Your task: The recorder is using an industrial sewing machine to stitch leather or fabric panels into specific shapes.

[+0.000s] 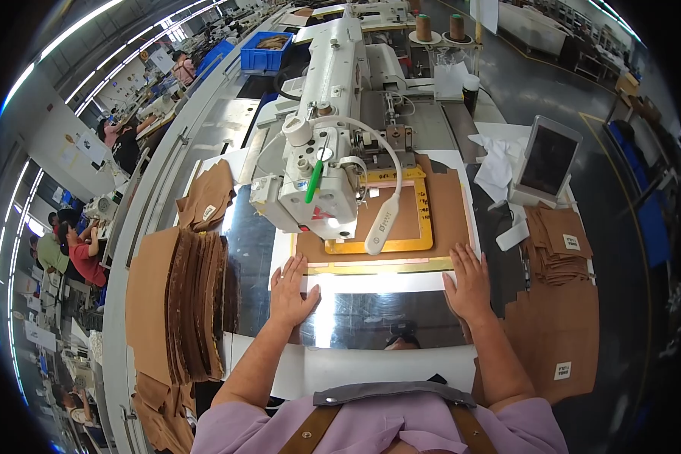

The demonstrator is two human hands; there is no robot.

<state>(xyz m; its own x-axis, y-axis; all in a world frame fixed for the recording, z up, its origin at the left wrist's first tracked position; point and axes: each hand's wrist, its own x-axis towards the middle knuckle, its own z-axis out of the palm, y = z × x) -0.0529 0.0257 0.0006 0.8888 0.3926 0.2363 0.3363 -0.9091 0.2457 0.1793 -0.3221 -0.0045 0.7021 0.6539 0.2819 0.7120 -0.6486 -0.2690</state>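
My left hand point(291, 290) lies flat, fingers stretched forward, on the near left corner of a white template sheet point(356, 283). At the near right corner my right hand point(469, 281) rests the same way, fingers extended. Between them a brown leather-like panel point(445, 204) lies on the template. A yellow rectangular frame point(427, 219) sits on the panel, below the head of a white industrial sewing machine point(310, 178). A white wand-shaped lamp point(383, 225) on a curved cable hangs over the frame's near edge. The needle area is hidden behind the machine head.
Thick stacked brown panels point(159, 303) stand at my left. More brown pieces point(556, 333) lie at right, near a tablet point(550, 157) on a stand and a white cloth point(495, 170). Thread cones point(424, 30) and a blue bin point(265, 53) are farther back. Several people work at far left.
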